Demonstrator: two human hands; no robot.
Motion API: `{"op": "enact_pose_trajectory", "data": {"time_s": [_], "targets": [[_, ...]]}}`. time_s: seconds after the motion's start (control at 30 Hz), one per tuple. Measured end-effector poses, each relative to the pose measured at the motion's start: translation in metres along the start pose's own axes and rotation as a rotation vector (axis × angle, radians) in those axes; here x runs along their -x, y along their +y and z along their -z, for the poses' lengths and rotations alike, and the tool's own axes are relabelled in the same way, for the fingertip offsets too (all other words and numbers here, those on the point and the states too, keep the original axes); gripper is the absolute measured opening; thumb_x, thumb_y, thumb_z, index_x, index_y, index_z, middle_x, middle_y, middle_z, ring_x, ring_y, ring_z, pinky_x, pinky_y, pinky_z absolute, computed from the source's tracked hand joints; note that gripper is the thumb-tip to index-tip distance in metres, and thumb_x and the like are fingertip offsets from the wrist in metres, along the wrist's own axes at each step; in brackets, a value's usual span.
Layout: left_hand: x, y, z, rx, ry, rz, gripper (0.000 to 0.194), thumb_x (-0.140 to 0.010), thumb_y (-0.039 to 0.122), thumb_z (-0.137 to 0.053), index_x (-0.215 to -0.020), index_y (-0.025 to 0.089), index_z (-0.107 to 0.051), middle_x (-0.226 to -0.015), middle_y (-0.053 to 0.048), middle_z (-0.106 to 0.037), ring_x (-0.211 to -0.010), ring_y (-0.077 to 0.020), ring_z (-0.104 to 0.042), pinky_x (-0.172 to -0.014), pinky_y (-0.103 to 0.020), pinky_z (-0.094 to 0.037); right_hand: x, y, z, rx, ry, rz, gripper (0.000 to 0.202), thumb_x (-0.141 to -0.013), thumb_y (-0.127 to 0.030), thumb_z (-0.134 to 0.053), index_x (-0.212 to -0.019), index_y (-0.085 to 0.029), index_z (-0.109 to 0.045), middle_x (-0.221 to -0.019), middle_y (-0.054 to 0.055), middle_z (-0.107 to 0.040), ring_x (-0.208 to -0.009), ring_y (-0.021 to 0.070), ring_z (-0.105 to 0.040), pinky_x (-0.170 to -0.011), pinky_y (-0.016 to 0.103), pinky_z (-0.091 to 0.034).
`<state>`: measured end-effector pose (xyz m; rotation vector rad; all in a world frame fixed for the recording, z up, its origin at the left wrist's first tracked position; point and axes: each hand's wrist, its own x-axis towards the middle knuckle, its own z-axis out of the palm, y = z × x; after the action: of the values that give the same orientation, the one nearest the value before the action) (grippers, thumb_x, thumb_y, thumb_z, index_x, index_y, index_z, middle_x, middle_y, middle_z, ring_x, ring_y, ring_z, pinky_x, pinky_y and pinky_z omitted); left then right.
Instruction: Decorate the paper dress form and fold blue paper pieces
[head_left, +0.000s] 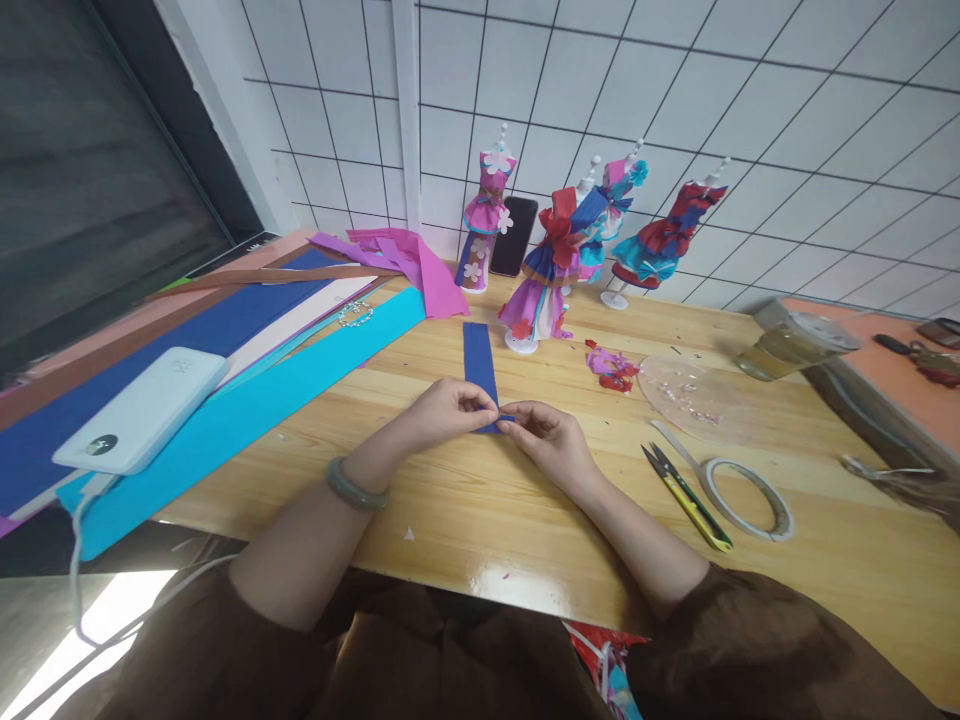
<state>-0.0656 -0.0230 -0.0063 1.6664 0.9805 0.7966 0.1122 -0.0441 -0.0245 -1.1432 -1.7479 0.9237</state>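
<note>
Both our hands form a narrow pinch: our left hand [459,407] and our right hand [553,440] close thumb to fingertips on the near end of the blue strip [480,358], nearly meeting. Our fingers cover part of this end; we cannot tell its exact fold. We judge the step in hand to be folding or shaping that end. The next move, in our judgement, calls for holding the edges aligned and pressing the pinched part evenly. The strip lies on the wooden table [442,520], in front of us. Its long axis runs from our hands toward the tiled wall [574,65]; the free end points away, slightly left. Beyond it stand dressed figures [491,205]; to our right lie scissors [694,508] and a tape roll [784,518].
</note>
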Motion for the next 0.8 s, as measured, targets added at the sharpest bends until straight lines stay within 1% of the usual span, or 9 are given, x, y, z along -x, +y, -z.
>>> {"op": "enact_pose_trajectory", "data": {"time_s": [0.07, 0.17, 0.33, 0.43, 0.6, 0.8], "targets": [[0.0000, -0.0004, -0.0007, 0.011, -0.003, -0.003, 0.023, -0.069, 0.032, -0.056, -0.076, 0.012, -0.063, -0.070, -0.003, -0.062, -0.065, -0.0115, -0.054, -0.059, -0.021, -0.041, -0.0001, -0.0010, 0.0002, -0.002, -0.011, -0.001, 0.025, -0.071, -0.035, -0.059, -0.087, -0.015, -0.064, -0.070, 0.004, -0.062, -0.060, 0.0130, -0.055, -0.057, 0.025, -0.045], [0.0001, -0.0008, -0.0003, 0.039, -0.014, 0.002, 0.023, -0.069, 0.032, -0.056, -0.078, 0.012, -0.063, -0.073, -0.004, -0.063, -0.067, -0.0119, -0.055, -0.061, -0.022, -0.043, -0.0004, -0.0047, 0.0017, -0.005, -0.014, 0.003, 0.020, -0.073, -0.034, -0.057, -0.078, -0.016, -0.065, -0.073, 0.005, -0.064, -0.065, 0.0144, -0.057, -0.060, 0.025, -0.046], [-0.0004, -0.0011, 0.0027, 0.078, 0.010, 0.043, 0.025, -0.067, 0.032, -0.059, -0.082, 0.012, -0.064, -0.074, -0.005, -0.065, -0.067, -0.0120, -0.057, -0.061, -0.022, -0.044, -0.0011, -0.0100, 0.0042, -0.006, 0.015, -0.020, 0.018, -0.073, -0.032, -0.057, -0.075, -0.015, -0.065, -0.070, 0.004, -0.065, -0.063, 0.0141, -0.057, -0.059, 0.025, -0.046], [-0.0009, -0.0015, 0.0043, 0.080, 0.025, 0.057, 0.025, -0.067, 0.032, -0.060, -0.080, 0.012, -0.064, -0.073, -0.005, -0.065, -0.065, -0.0115, -0.057, -0.058, -0.021, -0.044, -0.0015, -0.0093, 0.0040, -0.031, 0.035, -0.048, 0.018, -0.071, -0.032, -0.059, -0.076, -0.015, -0.065, -0.072, 0.005, -0.066, -0.063, 0.0140, -0.058, -0.060, 0.026, -0.046], [-0.0011, -0.0023, 0.0057, 0.068, 0.038, 0.058, 0.026, -0.067, 0.033, -0.060, -0.080, 0.011, -0.065, -0.069, -0.005, -0.065, -0.062, -0.0115, -0.057, -0.056, -0.021, -0.044, -0.0031, -0.0056, 0.0026, -0.124, 0.070, -0.112, 0.022, -0.067, -0.030, -0.063, -0.082, -0.015, -0.065, -0.074, 0.005, -0.067, -0.061, 0.0130, -0.058, -0.059, 0.026, -0.046], [-0.0013, -0.0035, 0.0070, 0.117, 0.060, 0.040, 0.030, -0.066, 0.035, -0.061, -0.084, 0.011, -0.066, -0.084, -0.008, -0.067, -0.074, -0.0151, -0.060, -0.067, -0.025, -0.046, -0.0044, -0.0067, 0.0044, -0.248, 0.056, -0.160, 0.018, -0.067, -0.027, -0.063, -0.081, -0.016, -0.066, -0.071, 0.002, -0.067, -0.059, 0.0103, -0.056, -0.058, 0.023, -0.045]]}}
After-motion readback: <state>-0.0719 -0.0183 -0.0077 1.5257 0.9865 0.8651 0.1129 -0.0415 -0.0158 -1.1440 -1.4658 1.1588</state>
